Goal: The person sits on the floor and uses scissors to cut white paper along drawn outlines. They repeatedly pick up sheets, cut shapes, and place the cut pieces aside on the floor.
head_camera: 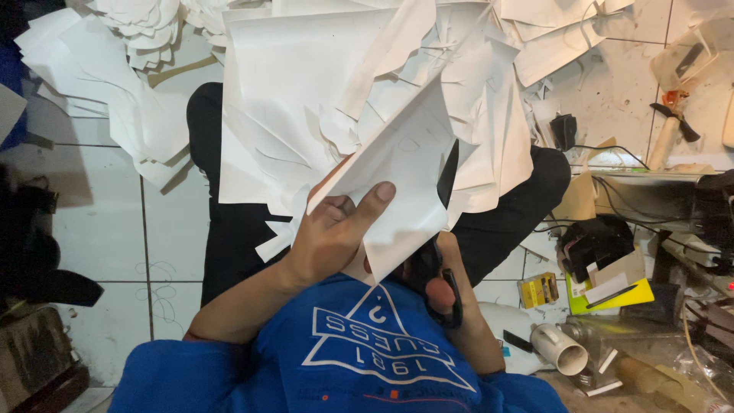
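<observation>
Left hand (332, 237) grips a white paper sheet (397, 176). Behind that sheet, right hand (443, 294) holds black scissors (443, 287), blades hidden, fingers partly obscured.

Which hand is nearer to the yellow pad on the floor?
Right. The right hand, gripping black scissors, sits on the same side as the yellow pad. The left hand holds the white sheet, farther away.

Scissors (442, 287) blades hidden behind paper sheet (397, 176); right hand (451, 294) mostly covered too.
</observation>
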